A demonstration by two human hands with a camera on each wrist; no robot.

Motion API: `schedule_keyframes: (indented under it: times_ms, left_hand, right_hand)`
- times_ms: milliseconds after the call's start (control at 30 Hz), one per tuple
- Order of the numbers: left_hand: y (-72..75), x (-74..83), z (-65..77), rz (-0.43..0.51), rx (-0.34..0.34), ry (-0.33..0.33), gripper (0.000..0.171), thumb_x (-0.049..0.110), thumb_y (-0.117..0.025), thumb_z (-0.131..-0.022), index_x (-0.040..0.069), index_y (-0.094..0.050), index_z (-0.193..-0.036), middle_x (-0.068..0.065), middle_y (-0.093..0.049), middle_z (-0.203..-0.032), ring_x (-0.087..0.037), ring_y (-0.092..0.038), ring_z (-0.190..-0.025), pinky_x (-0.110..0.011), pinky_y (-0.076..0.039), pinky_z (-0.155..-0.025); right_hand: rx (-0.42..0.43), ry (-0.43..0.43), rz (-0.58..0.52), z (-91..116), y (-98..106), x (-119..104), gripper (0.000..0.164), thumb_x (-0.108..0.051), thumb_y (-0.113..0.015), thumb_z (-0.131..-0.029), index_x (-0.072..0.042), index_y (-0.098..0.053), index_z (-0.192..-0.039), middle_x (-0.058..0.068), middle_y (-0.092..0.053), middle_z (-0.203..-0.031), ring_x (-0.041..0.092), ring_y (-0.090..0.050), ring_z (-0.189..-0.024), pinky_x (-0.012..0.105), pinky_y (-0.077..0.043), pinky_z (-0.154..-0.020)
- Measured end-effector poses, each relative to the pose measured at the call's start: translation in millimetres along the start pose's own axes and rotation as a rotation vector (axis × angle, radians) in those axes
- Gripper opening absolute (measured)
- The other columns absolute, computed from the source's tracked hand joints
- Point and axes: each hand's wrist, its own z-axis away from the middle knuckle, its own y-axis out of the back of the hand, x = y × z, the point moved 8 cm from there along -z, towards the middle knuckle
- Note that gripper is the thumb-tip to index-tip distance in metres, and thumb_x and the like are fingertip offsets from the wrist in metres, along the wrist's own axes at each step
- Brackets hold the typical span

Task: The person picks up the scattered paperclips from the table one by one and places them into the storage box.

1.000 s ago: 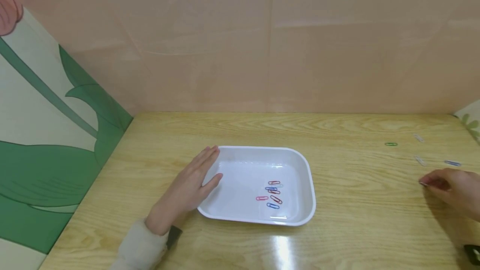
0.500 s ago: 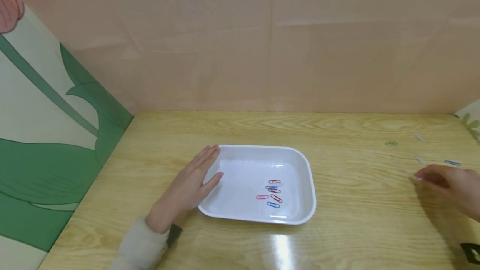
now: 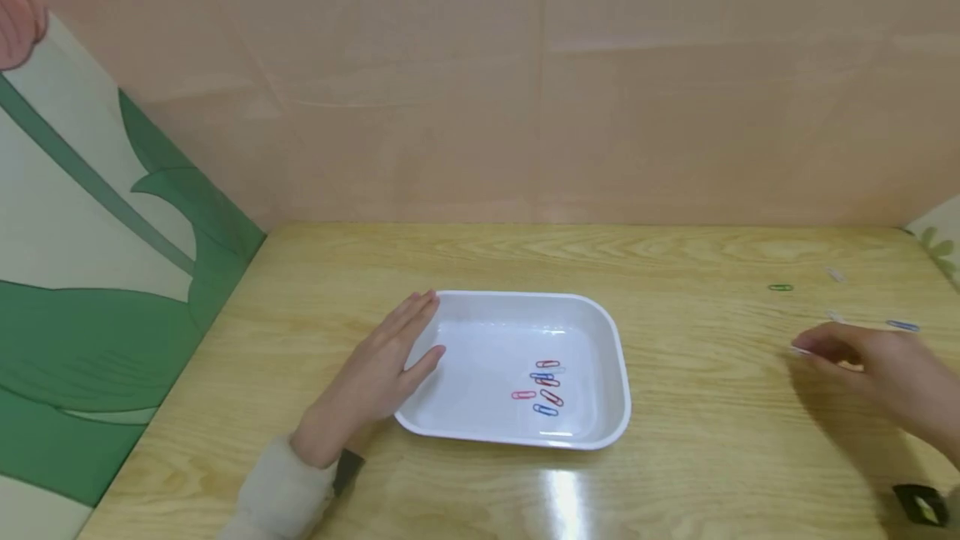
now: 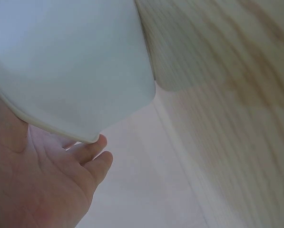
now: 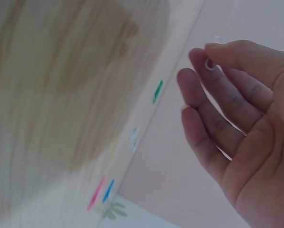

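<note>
A white tray (image 3: 517, 442) stands on the table with several red, pink, blue and pale paper clips (image 3: 547, 388) in its right half. My left hand (image 3: 378, 369) rests against the tray's left rim, fingers straight and the thumb apart over the inside. In the left wrist view, its fingertips touch the tray wall (image 4: 80, 76) near a corner. To the right of the tray, above the table, my right hand (image 3: 873, 369) pinches a white paper clip (image 5: 209, 64) between thumb and index finger. Its other fingers are loosely bent.
Behind the right hand lie a green paper clip (image 3: 781, 287), a blue one (image 3: 902, 325) and two pale ones, the farther pale clip (image 3: 836, 274) near the back. A pink paper clip (image 5: 96, 192) shows only in the right wrist view. A beige wall covering (image 3: 536, 107) bounds the table's back.
My right hand has moved left, toward the tray, carrying the white paper clip up from the table. The left hand and the tray have stayed in place.
</note>
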Motion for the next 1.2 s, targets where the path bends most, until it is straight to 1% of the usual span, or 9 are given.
schedule_keyframes:
  times_ms: [67, 133, 333, 433, 500, 667, 767, 1000, 1200]
  left_hand:
    - [0.0, -1.0, 0.8, 0.0, -0.001, 0.007, 0.065, 0.035, -0.059, -0.099, 0.004, -0.038, -0.152, -0.011, -0.035, -0.161, -0.032, -0.031, -0.15, -0.051, -0.029, -0.122]
    - [0.1, -1.5, 1.5, -0.001, 0.0, 0.01, 0.065, 0.035, -0.059, -0.099, 0.004, -0.038, -0.152, -0.011, -0.035, -0.16, -0.032, -0.031, -0.15, -0.051, -0.029, -0.122]
    - [-0.6, -0.3, 0.9, -0.007, 0.008, -0.01, 0.064, 0.035, -0.059, -0.099, 0.004, -0.038, -0.152, -0.011, -0.036, -0.16, -0.032, -0.031, -0.15, -0.051, -0.03, -0.122]
    - [-1.1, 0.4, 0.4, -0.005, 0.012, -0.021, 0.064, 0.034, -0.059, -0.099, 0.003, -0.039, -0.151, -0.011, -0.037, -0.16, -0.032, -0.032, -0.149, -0.05, -0.03, -0.122]
    - [-1.4, 0.7, 0.1, -0.005, 0.012, -0.024, 0.064, 0.034, -0.059, -0.099, 0.002, -0.039, -0.151, -0.012, -0.037, -0.159, -0.033, -0.032, -0.149, -0.051, -0.03, -0.122]
    - [-1.3, 0.2, 0.2, -0.005, 0.01, -0.02, 0.064, 0.034, -0.059, -0.099, 0.002, -0.039, -0.151, -0.013, -0.036, -0.16, -0.034, -0.032, -0.149, -0.051, -0.03, -0.122]
    - [-1.1, -0.2, 0.5, -0.003, 0.007, -0.013, 0.065, 0.034, -0.059, -0.099, 0.003, -0.038, -0.152, -0.013, -0.036, -0.16, -0.033, -0.032, -0.149, -0.051, -0.03, -0.122]
    - [-0.9, -0.6, 0.7, -0.001, 0.01, -0.011, 0.064, 0.034, -0.059, -0.099, 0.004, -0.038, -0.152, -0.011, -0.036, -0.16, -0.032, -0.031, -0.15, -0.051, -0.03, -0.122]
    - [-1.0, -0.5, 0.3, -0.003, 0.014, -0.016, 0.065, 0.035, -0.059, -0.099, 0.004, -0.038, -0.152, -0.011, -0.036, -0.16, -0.032, -0.031, -0.15, -0.051, -0.03, -0.122]
  right_hand:
    - [-0.022, -0.005, -0.032, -3, -2, -7, 0.016, -0.016, -0.078, -0.084, -0.01, -0.073, -0.097, -0.008, -0.072, -0.08, -0.017, -0.051, -0.069, 0.031, -0.056, -0.056]
    - [-0.012, 0.002, -0.048, -7, -2, -16, 0.015, -0.017, -0.078, -0.084, -0.013, -0.073, -0.098, -0.008, -0.073, -0.082, -0.016, -0.053, -0.071, 0.029, -0.055, -0.057]
    - [0.069, 0.077, -0.086, -14, 1, -48, 0.017, -0.014, -0.08, -0.081, -0.017, -0.074, -0.097, -0.01, -0.074, -0.082, -0.012, -0.057, -0.076, 0.028, -0.056, -0.058]
    - [0.083, 0.107, -0.1, -17, 1, -63, 0.018, -0.012, -0.08, -0.081, -0.019, -0.075, -0.097, -0.013, -0.073, -0.083, -0.012, -0.058, -0.077, 0.028, -0.057, -0.061]
    - [0.09, 0.124, -0.122, -19, 2, -71, 0.018, -0.011, -0.08, -0.081, -0.018, -0.075, -0.097, -0.012, -0.073, -0.084, -0.013, -0.058, -0.077, 0.022, -0.053, -0.058]
    - [0.092, 0.143, -0.186, -24, 6, -90, 0.018, -0.008, -0.078, -0.083, -0.017, -0.074, -0.098, -0.009, -0.074, -0.085, -0.013, -0.057, -0.078, 0.018, -0.043, -0.051]
    - [0.086, 0.146, -0.207, -27, 8, -104, 0.018, -0.008, -0.078, -0.083, -0.017, -0.075, -0.098, -0.009, -0.074, -0.086, -0.012, -0.057, -0.079, 0.017, -0.041, -0.05]
    - [0.136, 0.245, -0.236, -33, 15, -138, 0.023, -0.005, -0.081, -0.077, -0.019, -0.075, -0.094, -0.013, -0.073, -0.086, -0.009, -0.061, -0.079, 0.011, -0.046, -0.057]
    - [0.13, 0.257, -0.258, -36, 16, -150, 0.021, -0.006, -0.08, -0.079, -0.02, -0.075, -0.094, -0.014, -0.073, -0.088, -0.008, -0.062, -0.08, 0.013, -0.05, -0.059]
